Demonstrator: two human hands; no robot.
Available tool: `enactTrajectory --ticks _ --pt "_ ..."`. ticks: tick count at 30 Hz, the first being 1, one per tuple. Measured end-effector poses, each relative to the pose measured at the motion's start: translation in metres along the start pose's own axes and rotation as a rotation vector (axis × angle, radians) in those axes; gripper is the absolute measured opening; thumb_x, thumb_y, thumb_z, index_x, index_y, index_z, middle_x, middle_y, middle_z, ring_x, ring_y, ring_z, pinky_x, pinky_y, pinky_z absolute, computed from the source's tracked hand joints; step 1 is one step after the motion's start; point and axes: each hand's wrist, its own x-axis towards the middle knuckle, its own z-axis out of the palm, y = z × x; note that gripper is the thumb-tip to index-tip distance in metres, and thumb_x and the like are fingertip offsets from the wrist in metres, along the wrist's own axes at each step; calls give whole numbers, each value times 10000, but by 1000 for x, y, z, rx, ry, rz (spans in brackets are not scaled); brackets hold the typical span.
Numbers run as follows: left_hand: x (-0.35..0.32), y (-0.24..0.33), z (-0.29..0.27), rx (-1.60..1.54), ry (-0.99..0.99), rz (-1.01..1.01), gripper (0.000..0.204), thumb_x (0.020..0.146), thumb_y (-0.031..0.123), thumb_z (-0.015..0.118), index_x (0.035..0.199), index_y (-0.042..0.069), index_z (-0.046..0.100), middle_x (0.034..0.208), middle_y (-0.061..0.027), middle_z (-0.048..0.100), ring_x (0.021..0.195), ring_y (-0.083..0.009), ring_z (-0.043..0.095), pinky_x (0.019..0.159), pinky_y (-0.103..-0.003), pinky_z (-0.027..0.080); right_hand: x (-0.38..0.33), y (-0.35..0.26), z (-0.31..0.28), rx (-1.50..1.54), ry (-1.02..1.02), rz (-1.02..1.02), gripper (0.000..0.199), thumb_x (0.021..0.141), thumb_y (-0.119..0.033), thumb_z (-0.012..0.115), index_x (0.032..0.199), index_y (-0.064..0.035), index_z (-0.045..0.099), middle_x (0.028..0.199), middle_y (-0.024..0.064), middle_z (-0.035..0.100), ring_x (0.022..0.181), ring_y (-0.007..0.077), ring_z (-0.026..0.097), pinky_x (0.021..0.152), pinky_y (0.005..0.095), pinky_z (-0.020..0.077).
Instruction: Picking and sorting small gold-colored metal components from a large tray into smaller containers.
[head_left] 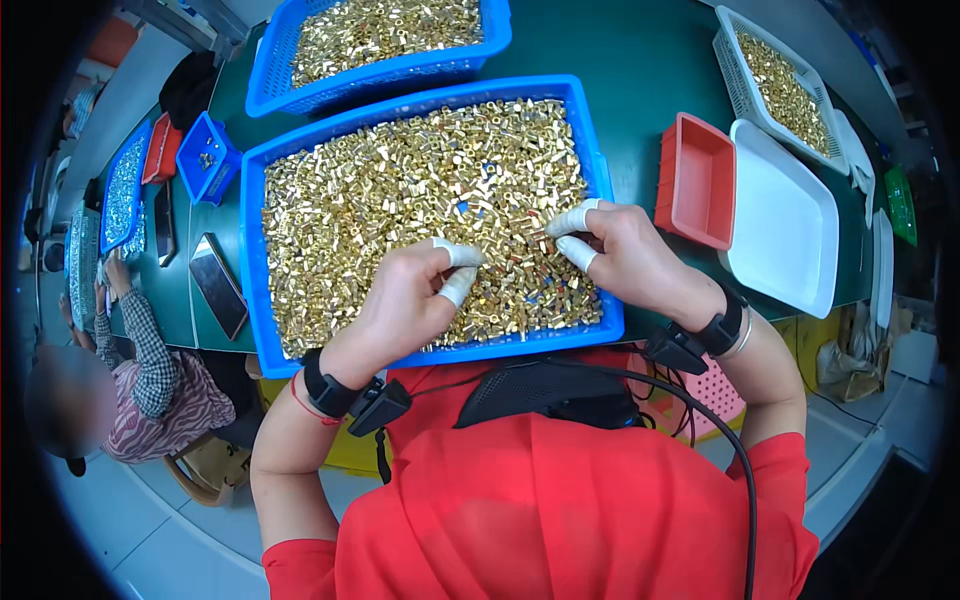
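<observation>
A blue plastic basket (252,240) in front of me is filled with small brass-coloured metal pieces (370,200), many of them short hollow cylinders. Over its near right half, my left hand (405,295) is closed, white-covered thumb and forefinger pinched low against the pieces. My right hand (640,262) faces it from the right side, its covered thumb and forefinger also drawn together close to the heap. Anything between the fingertips of either hand is too small to make out. A few blue bits (462,207) show among the brass pieces.
Another blue basket (380,78) of brass pieces stands behind. On the right are a red tray (700,180), a white tray (785,225) and a white basket (735,80). To the left lie a phone (217,285) and a small blue bin (212,170); a co-worker (165,400) sits beyond.
</observation>
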Motion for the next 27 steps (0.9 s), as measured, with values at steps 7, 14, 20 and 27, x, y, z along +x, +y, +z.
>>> enactTrajectory --ticks 7,14,20,27 --pt "-4 17 34 271 -61 200 116 790 106 626 862 23 666 741 -170 599 642 -352 597 587 -442 483 -22 0 15 -206 6 -153 176 767 -34 651 941 -49 674 819 137 630 732 306 619 644 368 506" --pt "-6 15 55 414 -71 130 83 763 102 620 791 27 640 707 -171 585 632 -359 594 593 -462 478 -28 -7 34 -461 -99 -159 76 727 -89 644 755 -20 628 738 147 586 695 343 603 609 433 488" --pt "1 21 47 447 -154 58 79 737 97 613 769 26 620 672 -191 598 651 -372 608 612 -480 480 -25 -15 38 -486 -160 -76 58 698 -48 629 704 -1 595 750 174 593 697 353 608 609 445 488" --pt "4 26 46 413 -208 -43 100 686 104 627 740 20 616 653 -198 603 665 -373 619 618 -490 483 -26 -14 42 -446 -117 -40 65 694 -48 629 729 -3 598 738 176 596 692 360 611 609 458 487"
